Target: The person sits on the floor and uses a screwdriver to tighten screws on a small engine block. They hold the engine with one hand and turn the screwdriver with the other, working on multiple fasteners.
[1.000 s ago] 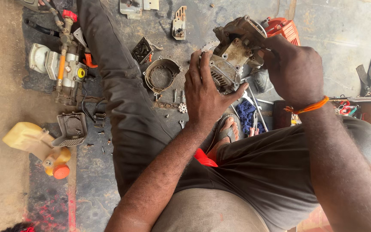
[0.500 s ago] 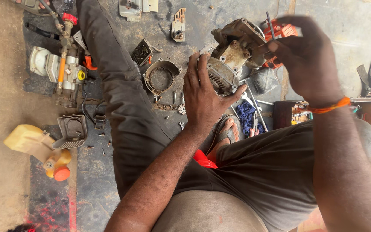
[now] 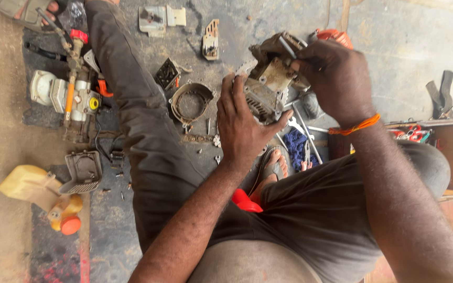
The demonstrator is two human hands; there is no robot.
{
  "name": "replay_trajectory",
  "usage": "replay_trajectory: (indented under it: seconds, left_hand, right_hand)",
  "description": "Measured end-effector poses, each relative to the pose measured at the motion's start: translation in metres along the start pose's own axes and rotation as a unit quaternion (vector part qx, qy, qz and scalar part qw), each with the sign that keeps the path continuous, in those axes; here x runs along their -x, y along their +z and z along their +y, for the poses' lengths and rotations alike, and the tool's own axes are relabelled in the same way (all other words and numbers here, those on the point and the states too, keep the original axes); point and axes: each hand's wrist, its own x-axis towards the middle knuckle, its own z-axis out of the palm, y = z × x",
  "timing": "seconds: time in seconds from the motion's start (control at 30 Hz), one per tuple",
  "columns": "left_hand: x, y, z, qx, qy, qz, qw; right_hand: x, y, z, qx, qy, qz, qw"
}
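A dirty small engine block (image 3: 271, 78) with grey cooling fins is held up over my lap. My left hand (image 3: 242, 123) wraps around its finned lower side, fingers spread over the metal. My right hand (image 3: 334, 78) is closed over the engine's upper right end, pinching a thin metal tool (image 3: 287, 48) that pokes into the top. An orange cord circles my right wrist. An orange plastic part (image 3: 334, 35) shows just behind my right hand.
On the concrete floor lie a round recoil housing (image 3: 190, 102), a black filter box (image 3: 168, 73), a grey cover (image 3: 83, 170), a yellow fuel tank with orange cap (image 3: 40, 194), a pump assembly (image 3: 72, 97), spanners (image 3: 302, 128), a blue rag (image 3: 294, 144) and a wooden toolbox (image 3: 446, 141).
My right hand has shifted from the engine's right side up onto its top end, now gripping the thin tool. My left hand kept its hold on the fins.
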Motion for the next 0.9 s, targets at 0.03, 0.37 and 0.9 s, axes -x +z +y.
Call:
replay_trajectory:
  seconds: [0.03,0.37,0.9]
  left_hand:
    - [-0.001,0.0,0.001,0.004,0.001,0.001,1.0]
    - [-0.001,-0.009,0.006,0.016,0.0,0.001,1.0]
    - [-0.003,-0.007,0.006,-0.013,-0.006,-0.003,1.0]
  right_hand:
    - [0.0,0.0,-0.001,0.01,0.004,0.0,1.0]
    - [-0.002,0.003,-0.016,0.067,0.004,0.02,0.998]
    - [0.0,0.003,-0.021,0.109,-0.002,0.015,0.994]
